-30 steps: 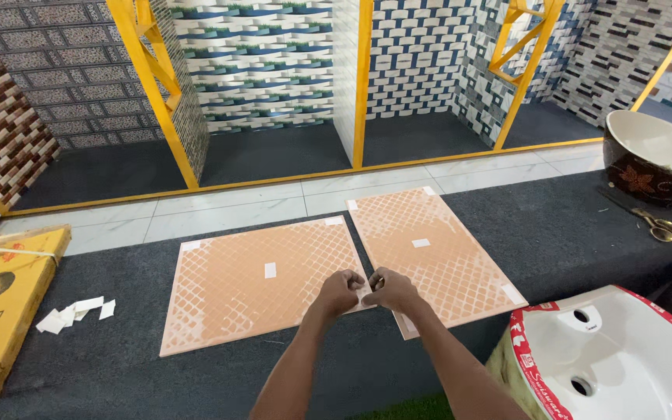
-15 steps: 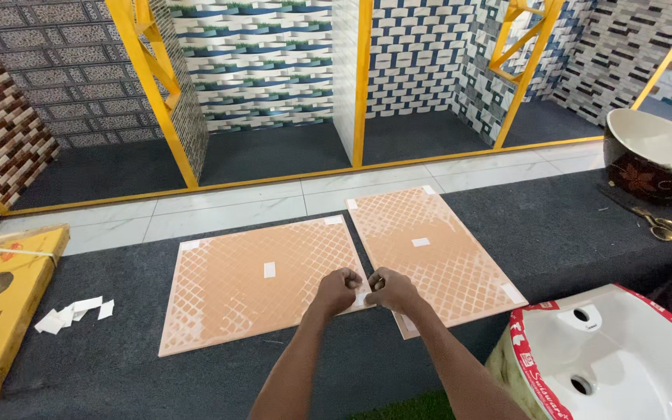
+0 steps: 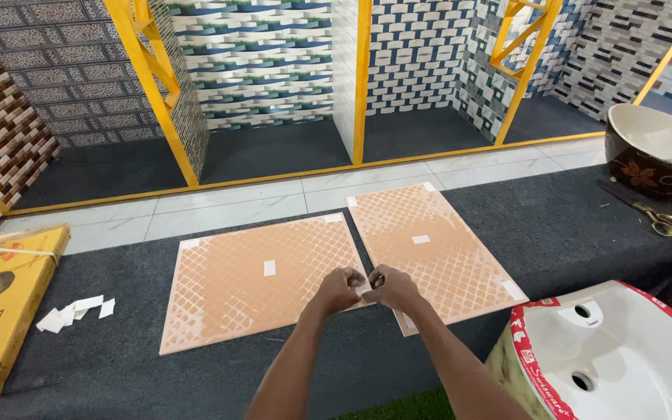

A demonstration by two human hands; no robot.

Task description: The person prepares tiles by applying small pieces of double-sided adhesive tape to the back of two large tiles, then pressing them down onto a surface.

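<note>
Left hand (image 3: 338,289): pinched on a small white strip (image 3: 365,289), as half a second ago.
Right hand (image 3: 390,286): touching the left, pinching the same strip.
Tiles: left tile (image 3: 258,276) and right tile (image 3: 429,249) under the hands, unmoved.
Change: almost none; fingers are busy at the strip.

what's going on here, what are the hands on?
A person's left hand and right hand meet, fingers pinched together, over the near inner corners of two square peach-coloured tiles: the left tile and the right tile. Both lie face down on a dark grey carpeted surface, with small white patches stuck at corners and centres. What the fingers pinch is too small to tell. A pile of white paper scraps lies to the left.
</note>
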